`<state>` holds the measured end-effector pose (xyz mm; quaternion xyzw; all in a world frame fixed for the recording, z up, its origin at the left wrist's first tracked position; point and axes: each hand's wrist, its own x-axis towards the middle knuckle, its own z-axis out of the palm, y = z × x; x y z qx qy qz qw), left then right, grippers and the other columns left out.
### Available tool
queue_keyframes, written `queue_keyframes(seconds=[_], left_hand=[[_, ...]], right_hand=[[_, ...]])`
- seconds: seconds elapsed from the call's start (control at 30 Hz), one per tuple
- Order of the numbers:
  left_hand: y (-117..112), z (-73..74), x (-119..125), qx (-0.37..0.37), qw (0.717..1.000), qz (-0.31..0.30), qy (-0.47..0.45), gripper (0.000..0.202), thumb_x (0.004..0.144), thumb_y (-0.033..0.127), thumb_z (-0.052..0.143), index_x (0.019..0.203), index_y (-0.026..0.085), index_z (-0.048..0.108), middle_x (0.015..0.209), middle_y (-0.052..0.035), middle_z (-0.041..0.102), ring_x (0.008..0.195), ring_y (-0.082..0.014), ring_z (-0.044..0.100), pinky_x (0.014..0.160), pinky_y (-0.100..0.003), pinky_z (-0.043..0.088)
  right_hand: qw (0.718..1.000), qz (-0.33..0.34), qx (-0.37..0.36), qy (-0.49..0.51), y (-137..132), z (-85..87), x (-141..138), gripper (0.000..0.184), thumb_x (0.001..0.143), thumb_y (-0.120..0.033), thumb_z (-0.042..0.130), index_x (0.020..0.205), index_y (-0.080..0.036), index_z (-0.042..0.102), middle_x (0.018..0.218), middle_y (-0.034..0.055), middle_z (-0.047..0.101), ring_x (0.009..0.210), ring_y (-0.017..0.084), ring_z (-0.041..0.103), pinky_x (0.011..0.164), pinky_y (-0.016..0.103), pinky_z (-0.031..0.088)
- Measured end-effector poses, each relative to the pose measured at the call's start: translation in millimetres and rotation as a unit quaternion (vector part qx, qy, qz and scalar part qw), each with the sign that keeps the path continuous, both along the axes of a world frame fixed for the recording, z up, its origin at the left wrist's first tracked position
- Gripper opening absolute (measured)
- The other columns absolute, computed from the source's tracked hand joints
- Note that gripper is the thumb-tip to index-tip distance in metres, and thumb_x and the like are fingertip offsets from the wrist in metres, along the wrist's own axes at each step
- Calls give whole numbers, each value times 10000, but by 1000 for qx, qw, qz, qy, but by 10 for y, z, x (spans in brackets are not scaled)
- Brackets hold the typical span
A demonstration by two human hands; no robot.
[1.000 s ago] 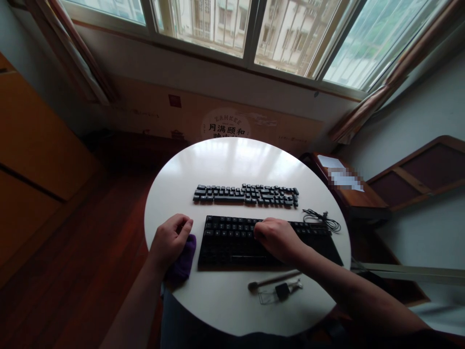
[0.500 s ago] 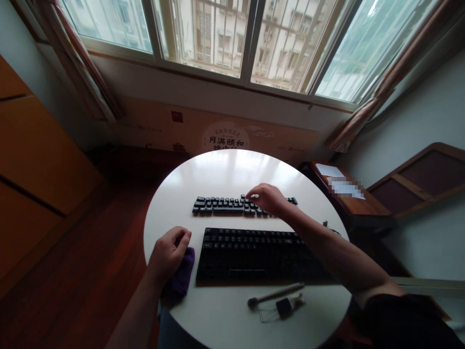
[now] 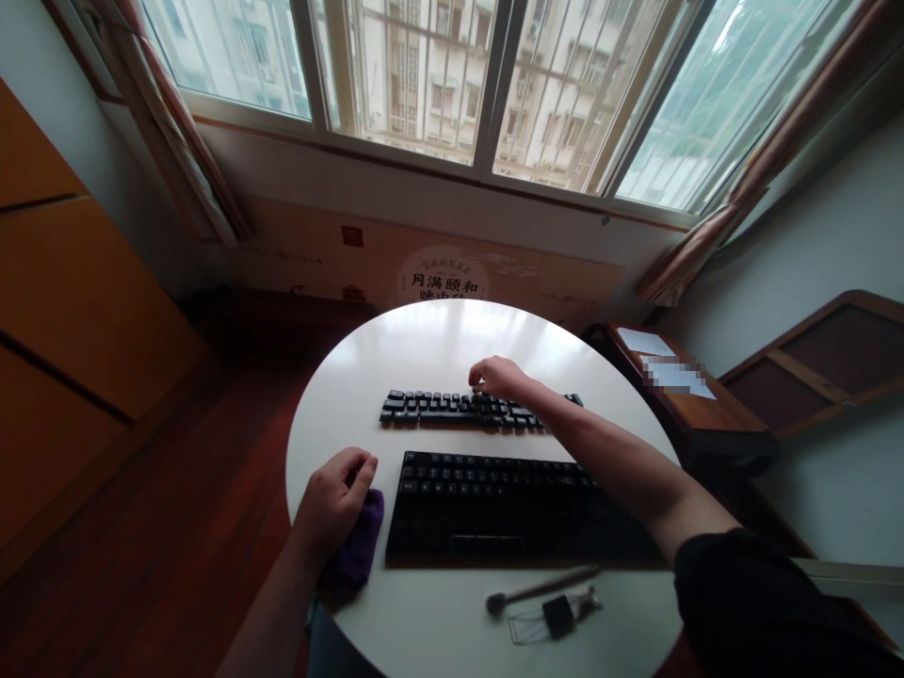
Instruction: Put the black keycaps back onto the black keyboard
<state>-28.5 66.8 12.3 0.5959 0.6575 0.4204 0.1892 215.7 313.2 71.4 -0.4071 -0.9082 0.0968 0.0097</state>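
Note:
My right hand [image 3: 500,377] reaches over the back edge of the laid-out keycaps [image 3: 444,407], its fingertips pinched on a small black keycap [image 3: 475,389]. These keycaps stand in keyboard-like rows on the white table. Nearer to me lies a black keyboard [image 3: 487,523]; caps show on its upper rows, while the lower part looks dark and bare. My left hand [image 3: 337,497] is closed and rests by the keyboard's left side, on a purple cloth [image 3: 362,546]. Whatever may be inside its curled fingers is hidden. My right forearm covers the keyboard's right end.
On the near part of the round white table [image 3: 416,621] lie a dark-tipped brush [image 3: 540,589] and a wire puller with a black block [image 3: 559,617]. A wooden side table [image 3: 713,411] with papers stands to the right, beneath the window.
My right hand has moved slightly left and back along the laid-out keycaps. My left hand stays on the cloth. The view has shifted a little.

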Motion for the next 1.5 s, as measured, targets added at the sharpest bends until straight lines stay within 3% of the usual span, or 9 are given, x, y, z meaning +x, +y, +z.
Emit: queue_keyframes(seconds=[0.13,0.27,0.4,0.53,0.7,1.5], left_hand=[[2,-6,2,-1,1000,-1,1,328,927,478,489,781,210,609,769,-20,671,746,-204,624,693,-298,474],[21,-32,-6,3,1000,-6,5,320,930,467,493,784,208,611,801,-23,681,782,-204,632,729,-297,474],[38,-33,-10,1,1000,-11,4,304,917,461,511,794,207,624,815,-24,692,787,-204,642,727,-292,475],[37,-18,0,1,1000,-2,11,306,903,469,520,789,208,631,812,-24,698,787,-207,647,734,-292,481],[32,-5,13,-4,1000,4,17,325,897,483,504,781,208,632,815,-34,709,787,-214,648,728,-299,491],[32,-38,8,-8,1000,4,16,331,903,489,494,788,210,630,822,-35,708,799,-216,642,738,-300,484]], right_hand=[[999,-15,19,40,-222,227,133,160,869,-141,650,979,-191,754,1002,34,756,931,161,686,800,244,491],[992,-1,-26,121,-783,385,518,119,823,-130,695,894,-206,752,889,0,755,838,135,697,768,223,499],[984,14,-89,155,-1381,264,866,145,816,-106,692,865,-228,754,856,-28,756,796,115,704,779,213,500],[982,-40,-88,165,-1681,46,975,139,803,-100,714,872,-215,751,832,-21,751,763,115,695,734,207,490],[987,-61,-63,133,-1765,-79,948,141,804,-105,713,874,-220,754,845,-13,754,778,141,698,747,234,485],[998,-33,27,40,-1867,-200,902,139,855,-134,678,965,-214,707,853,12,741,772,169,700,706,237,445]])
